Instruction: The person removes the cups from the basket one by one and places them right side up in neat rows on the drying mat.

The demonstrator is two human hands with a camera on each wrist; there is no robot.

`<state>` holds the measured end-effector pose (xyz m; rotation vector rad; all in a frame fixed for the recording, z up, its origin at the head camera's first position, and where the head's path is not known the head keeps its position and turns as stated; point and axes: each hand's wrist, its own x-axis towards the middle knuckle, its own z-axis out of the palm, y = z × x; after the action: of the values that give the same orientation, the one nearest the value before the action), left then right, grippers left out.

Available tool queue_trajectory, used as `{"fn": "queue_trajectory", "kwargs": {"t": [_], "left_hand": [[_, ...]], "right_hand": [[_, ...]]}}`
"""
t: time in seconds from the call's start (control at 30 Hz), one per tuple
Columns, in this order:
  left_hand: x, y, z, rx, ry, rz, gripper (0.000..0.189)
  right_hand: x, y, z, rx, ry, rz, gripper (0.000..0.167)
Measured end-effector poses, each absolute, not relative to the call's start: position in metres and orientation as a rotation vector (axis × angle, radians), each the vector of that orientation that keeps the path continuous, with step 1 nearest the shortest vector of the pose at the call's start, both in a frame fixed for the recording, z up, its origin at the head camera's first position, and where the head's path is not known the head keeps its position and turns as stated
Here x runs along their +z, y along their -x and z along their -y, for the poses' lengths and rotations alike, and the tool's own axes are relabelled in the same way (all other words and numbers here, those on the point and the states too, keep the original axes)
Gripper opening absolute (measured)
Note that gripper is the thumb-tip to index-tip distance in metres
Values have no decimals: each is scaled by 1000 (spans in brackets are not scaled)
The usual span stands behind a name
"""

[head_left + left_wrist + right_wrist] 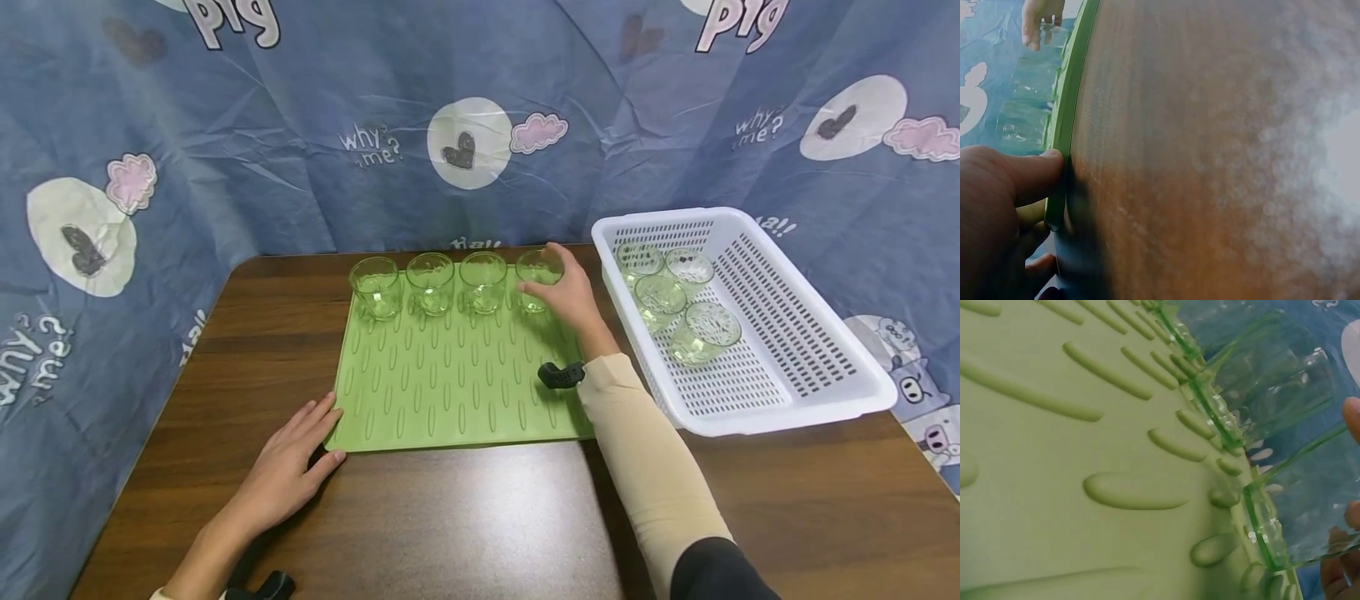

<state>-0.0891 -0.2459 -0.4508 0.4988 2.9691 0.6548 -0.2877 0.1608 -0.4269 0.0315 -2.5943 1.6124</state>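
We judge this to be the placing step: our right hand (pixel 570 292) pinches the rightmost glass (pixel 529 271), standing at the far edge of the mat (pixel 450 383) beside 3 others (pixel 483 283). Our left hand (pixel 285 471) lies at the near left corner, thumb spread from straight fingers. Next, we likely need to let go gently, then fetch 1 of 4 glasses (pixel 697 342) from the basket (pixel 806 333).

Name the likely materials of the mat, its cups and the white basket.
Green mat: probably silicone or rubber, matte, with molded raised ridges. Cups on it: glass or clear plastic, glossy; see-through walls show glints. White basket: likely plastic, smooth, its walls evenly slotted.
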Motion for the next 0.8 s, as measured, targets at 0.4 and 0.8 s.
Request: {"fn": "queue_trajectory", "kwargs": {"t": [0.4,0.8], "left_hand": [[-450,89,245,645,-484,-2960,63],[-449,88,245,662,-478,-2952,63]], "right_hand": [[-440,291,-161,1807,-54,2459,84],[-437,293,-162,1816,-95,2456,82]]}}
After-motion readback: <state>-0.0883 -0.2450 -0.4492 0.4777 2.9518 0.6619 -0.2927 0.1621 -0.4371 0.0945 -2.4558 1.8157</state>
